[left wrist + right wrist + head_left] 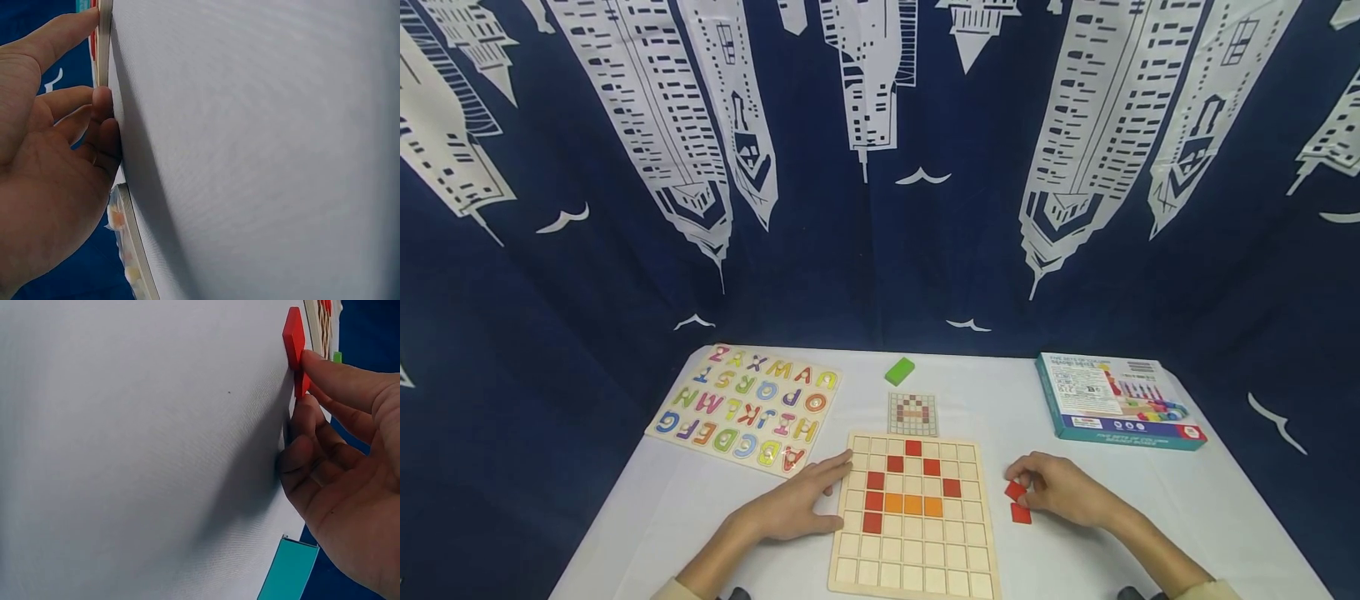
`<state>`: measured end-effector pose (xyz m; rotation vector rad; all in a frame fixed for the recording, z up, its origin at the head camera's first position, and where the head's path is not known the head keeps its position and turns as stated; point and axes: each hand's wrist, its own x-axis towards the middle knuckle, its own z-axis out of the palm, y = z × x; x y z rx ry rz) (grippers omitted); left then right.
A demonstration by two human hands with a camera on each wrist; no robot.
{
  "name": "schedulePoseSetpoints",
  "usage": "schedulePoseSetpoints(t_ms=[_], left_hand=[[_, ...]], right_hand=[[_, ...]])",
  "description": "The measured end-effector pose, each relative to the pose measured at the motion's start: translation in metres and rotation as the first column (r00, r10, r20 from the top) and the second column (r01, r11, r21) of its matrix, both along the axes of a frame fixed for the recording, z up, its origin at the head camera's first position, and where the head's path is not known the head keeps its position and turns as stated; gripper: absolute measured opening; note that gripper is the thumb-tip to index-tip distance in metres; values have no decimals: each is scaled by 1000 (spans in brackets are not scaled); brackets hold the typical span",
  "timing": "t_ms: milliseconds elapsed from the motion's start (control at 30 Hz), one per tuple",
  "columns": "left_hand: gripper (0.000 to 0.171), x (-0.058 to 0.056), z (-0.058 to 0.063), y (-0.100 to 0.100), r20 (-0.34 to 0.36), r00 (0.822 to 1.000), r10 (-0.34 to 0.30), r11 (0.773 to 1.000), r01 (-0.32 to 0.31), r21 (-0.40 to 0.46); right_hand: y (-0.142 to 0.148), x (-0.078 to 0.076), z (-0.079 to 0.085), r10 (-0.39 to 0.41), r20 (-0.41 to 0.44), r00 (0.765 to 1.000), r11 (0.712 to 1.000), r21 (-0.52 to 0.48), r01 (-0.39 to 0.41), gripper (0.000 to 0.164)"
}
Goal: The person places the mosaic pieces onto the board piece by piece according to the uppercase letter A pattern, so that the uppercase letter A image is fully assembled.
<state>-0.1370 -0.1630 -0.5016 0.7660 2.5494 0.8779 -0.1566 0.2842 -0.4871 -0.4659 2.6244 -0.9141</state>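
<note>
A wooden grid board point(913, 554) lies in the middle of the white table, with red tiles point(872, 522) and a row of three orange tiles point(913, 505) in its cells. My left hand point(801, 500) rests at the board's left edge, thumb and fingers spread along it. To the right of the board, my right hand point(1063, 490) pinches a red square tile point(1015, 490) between thumb and fingers. Another red tile point(1021, 513) lies on the table just below it; in the right wrist view this loose tile point(294, 337) sits beside the thumb.
A small patterned card point(913, 414) lies directly behind the board, with a green block point(899, 372) beyond it. At the back left is an alphabet puzzle board point(700, 439). A teal and white box point(1120, 400) lies at the back right.
</note>
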Motion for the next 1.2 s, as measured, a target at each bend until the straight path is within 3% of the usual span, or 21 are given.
schedulePoseSetpoints(t_ms=[400, 1200], left_hand=[[79, 0, 1, 0, 1, 1000, -3, 1000, 3, -8], [80, 0, 0, 1, 1, 1000, -2, 1000, 2, -19]], right_hand=[[0, -2, 0, -12, -30, 999, 1000, 25, 13, 26], [4, -2, 1, 36, -86, 996, 999, 38, -33, 23]])
